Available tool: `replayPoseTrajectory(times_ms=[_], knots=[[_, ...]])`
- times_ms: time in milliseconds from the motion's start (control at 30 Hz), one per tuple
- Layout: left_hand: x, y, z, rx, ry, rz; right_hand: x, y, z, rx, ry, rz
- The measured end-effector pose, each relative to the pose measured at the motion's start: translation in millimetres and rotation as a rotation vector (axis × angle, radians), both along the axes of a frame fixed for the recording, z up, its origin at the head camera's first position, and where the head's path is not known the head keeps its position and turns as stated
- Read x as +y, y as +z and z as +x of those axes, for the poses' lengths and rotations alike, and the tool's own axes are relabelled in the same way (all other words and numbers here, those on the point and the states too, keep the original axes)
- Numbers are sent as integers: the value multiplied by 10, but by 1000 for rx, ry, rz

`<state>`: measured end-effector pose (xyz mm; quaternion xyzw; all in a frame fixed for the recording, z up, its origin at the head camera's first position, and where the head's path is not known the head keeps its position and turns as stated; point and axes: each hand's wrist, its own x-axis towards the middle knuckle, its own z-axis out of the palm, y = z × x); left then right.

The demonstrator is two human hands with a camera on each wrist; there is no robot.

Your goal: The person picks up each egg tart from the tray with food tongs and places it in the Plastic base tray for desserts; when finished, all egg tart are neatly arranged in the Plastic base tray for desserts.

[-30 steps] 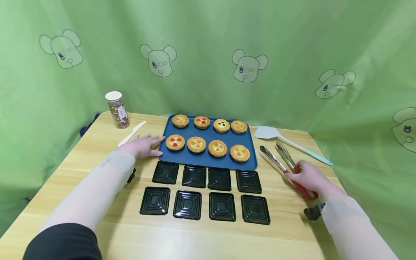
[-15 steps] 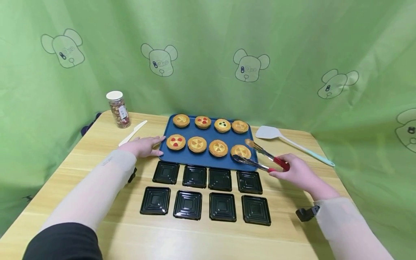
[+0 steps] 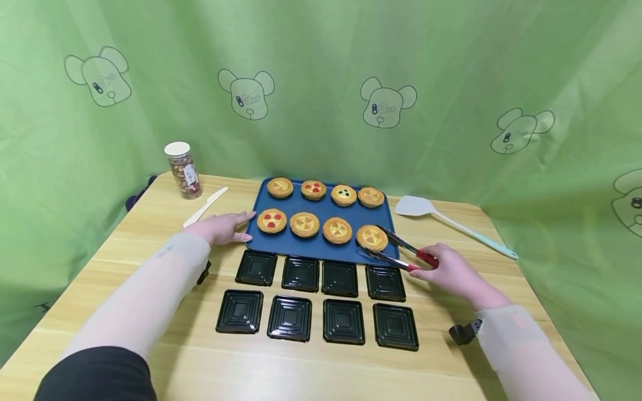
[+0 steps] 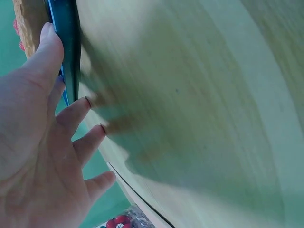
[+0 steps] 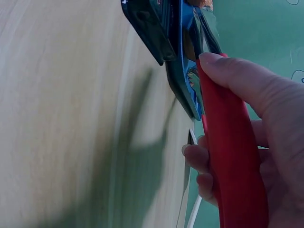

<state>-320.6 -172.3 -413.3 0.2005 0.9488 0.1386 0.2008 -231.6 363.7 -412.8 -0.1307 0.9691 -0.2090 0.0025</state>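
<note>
8 black square dishes (image 3: 343, 320) lie nearest, in 2 rows. Beyond, the right hand (image 3: 451, 272) grips the red-handled tongs (image 5: 232, 142), their arms apart astride the front-right tart (image 3: 372, 238), out past its fingertips; contact is unclear. The left hand (image 3: 222, 228), fingers spread, gripping nothing, touches the left edge of the blue tray (image 3: 311, 248).

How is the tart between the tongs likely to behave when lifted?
The tart may crumble if squeezed hard, given its pastry rim. Its round, sloping side could slip from the tongs. Being small, it is probably light.
</note>
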Motion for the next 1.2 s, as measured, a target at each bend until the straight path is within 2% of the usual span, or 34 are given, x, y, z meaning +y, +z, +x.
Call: replayPoseTrajectory(times_ms=[333,533,900,1200], knots=[[13,-18,-14,2,-12,-5,-33,6,34,-10,-16,-23],[5,-37,-16,1,-13,5,-16,109,109,-25,-37,-53],[-27,-53,-5,-1,-19,24,97,350,349,-4,-18,-68],[-6,-3,7,7,-25,33,192,438,693,-36,-27,-57]])
